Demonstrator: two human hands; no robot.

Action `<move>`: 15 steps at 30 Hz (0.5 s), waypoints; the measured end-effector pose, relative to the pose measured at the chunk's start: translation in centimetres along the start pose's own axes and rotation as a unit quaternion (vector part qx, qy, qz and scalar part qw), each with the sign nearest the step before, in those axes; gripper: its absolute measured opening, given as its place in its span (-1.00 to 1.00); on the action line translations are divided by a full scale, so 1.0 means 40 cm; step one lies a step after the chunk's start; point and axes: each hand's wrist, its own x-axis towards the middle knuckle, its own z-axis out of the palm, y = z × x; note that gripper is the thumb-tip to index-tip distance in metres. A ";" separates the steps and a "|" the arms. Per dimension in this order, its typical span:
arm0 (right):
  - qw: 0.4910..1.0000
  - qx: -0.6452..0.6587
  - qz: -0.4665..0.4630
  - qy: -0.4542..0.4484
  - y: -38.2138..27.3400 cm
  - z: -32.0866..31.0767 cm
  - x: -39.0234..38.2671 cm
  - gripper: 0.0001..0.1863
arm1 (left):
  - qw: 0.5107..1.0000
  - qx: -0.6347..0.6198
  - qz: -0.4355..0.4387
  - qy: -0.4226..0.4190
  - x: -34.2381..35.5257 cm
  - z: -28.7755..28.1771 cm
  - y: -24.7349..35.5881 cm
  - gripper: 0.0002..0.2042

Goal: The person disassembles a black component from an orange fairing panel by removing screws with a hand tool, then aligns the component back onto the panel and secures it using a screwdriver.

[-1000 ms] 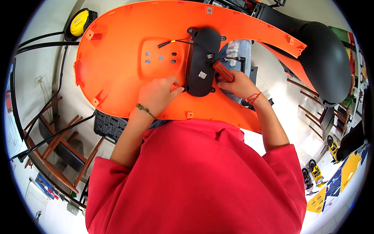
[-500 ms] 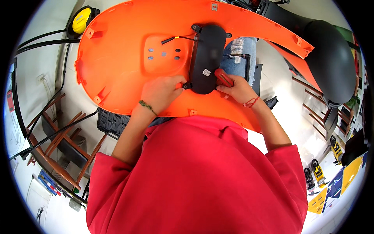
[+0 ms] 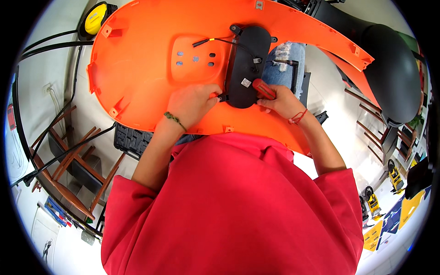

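Observation:
A large curved orange plastic panel [image 3: 133,68] lies inner side up in front of me. On it rests a long black oval housing [image 3: 243,59], with mounting tabs and a small square label. A thin black cable with a yellow band [image 3: 211,40] runs from its face to a loose plug on the panel. My left hand [image 3: 192,103] pinches the housing's lower left tab, its fingertips partly hidden. My right hand [image 3: 282,101] grips a red screwdriver handle [image 3: 264,89] beside the housing's lower right end, fingers touching the housing; no shaft shows.
Behind the panel, ripped jeans [image 3: 284,68] show through its gap. A black scooter-like body [image 3: 389,68] stands at the right. Wooden chairs [image 3: 68,183] stand at the left, a black tool case [image 3: 130,140] under the panel's edge, and a yellow tape measure [image 3: 95,19] at the back left.
The housing has tilted, bringing the cable's entry and a small fitting on its face into view. The panel has shifted slightly in view. Both hands keep their holds.

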 end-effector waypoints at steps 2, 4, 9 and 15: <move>1.000 -0.009 -0.002 -0.005 0.006 0.000 0.003 -0.77 | 1.000 -0.004 -0.003 -0.004 0.002 0.003 -0.006 -0.83; 1.000 -0.018 -0.005 -0.011 0.005 0.000 0.002 -0.78 | 1.000 -0.010 0.017 0.005 -0.001 0.009 -0.017 -0.79; 0.999 -0.010 -0.002 -0.043 0.013 -0.006 0.005 -0.77 | 0.997 -0.005 -0.022 -0.069 0.010 -0.023 -0.003 -0.76; 0.997 -0.076 -0.015 0.014 -0.005 0.020 -0.006 -0.73 | 0.998 0.000 -0.015 -0.056 0.016 -0.003 -0.012 -0.73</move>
